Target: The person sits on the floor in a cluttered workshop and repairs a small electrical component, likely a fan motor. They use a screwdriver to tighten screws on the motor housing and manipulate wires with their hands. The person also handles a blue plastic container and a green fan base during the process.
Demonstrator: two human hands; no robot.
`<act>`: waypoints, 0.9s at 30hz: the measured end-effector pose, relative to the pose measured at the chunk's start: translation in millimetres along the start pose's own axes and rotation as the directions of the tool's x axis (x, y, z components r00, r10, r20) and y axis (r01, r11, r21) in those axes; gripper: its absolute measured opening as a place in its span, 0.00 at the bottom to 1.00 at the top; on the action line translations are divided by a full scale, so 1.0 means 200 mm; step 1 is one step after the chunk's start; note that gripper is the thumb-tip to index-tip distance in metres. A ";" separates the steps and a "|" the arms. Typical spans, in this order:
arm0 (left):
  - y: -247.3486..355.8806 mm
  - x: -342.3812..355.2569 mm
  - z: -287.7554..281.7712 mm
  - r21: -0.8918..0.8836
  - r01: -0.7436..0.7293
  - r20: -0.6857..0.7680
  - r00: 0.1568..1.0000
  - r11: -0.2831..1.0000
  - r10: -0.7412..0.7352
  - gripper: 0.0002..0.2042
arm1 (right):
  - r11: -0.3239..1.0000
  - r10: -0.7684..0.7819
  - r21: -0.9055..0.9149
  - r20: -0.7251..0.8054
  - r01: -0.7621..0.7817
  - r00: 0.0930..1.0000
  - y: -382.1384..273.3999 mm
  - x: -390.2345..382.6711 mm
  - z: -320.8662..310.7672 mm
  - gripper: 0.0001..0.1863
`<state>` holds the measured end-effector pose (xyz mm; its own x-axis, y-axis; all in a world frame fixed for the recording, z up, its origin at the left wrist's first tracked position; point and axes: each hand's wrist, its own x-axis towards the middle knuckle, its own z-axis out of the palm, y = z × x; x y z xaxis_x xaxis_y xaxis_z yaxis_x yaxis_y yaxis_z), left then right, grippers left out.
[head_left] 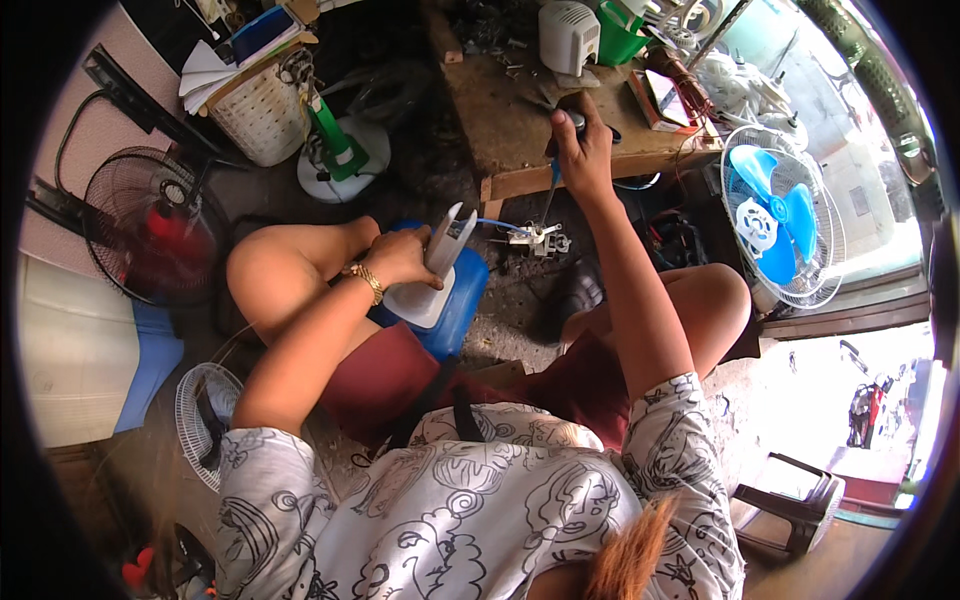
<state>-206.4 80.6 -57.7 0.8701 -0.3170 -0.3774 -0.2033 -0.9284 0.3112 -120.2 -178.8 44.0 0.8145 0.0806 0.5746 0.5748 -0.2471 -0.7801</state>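
Observation:
My left hand (405, 258) is wrapped around the pale grey upright neck (452, 240) of a fan stand. Its white plate (425, 308) sits on a blue base (462, 290) between my legs. Raised near the table's front edge, my right hand (583, 145) closes on a screwdriver (552, 185), its thin shaft pointing down. Below the shaft is a small white and metal mechanism (538, 240), joined to the neck by a blue wire (492, 221). Whether the screwdriver's tip touches it, I cannot tell.
A worn wooden table (480, 95) stands ahead, bearing a white housing (568, 38) and a green container (622, 35). To the right is a fan with blue blades (775, 210). A black fan (155, 225) and a woven basket (258, 120) stand left.

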 end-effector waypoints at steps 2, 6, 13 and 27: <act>0.06 0.00 -0.02 0.025 0.107 -0.012 0.994 0.994 -0.107 0.45 | 0.997 -0.050 -0.051 -0.004 0.050 0.999 0.05 -0.03 0.00 0.25; 0.13 0.00 0.02 0.142 0.154 0.024 0.987 0.978 -0.159 0.33 | 0.996 -0.031 0.077 -0.101 0.039 0.994 0.04 -0.05 0.03 0.23; 0.22 -0.01 0.10 0.175 0.188 0.461 0.852 0.966 -0.249 0.34 | 0.997 -0.069 0.018 -0.015 0.069 0.998 0.05 -0.01 0.01 0.15; 0.55 0.08 0.53 -0.050 -0.154 0.025 0.988 0.987 0.155 0.22 | 0.944 0.060 0.327 -0.042 -0.043 0.997 0.07 0.06 -0.07 0.10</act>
<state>-263.4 -47.4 -121.7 0.8163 -0.4623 -0.3463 -0.3121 -0.8575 0.4089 -104.0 -193.9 43.6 0.8433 0.0253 0.5369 0.5336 0.0793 -0.8420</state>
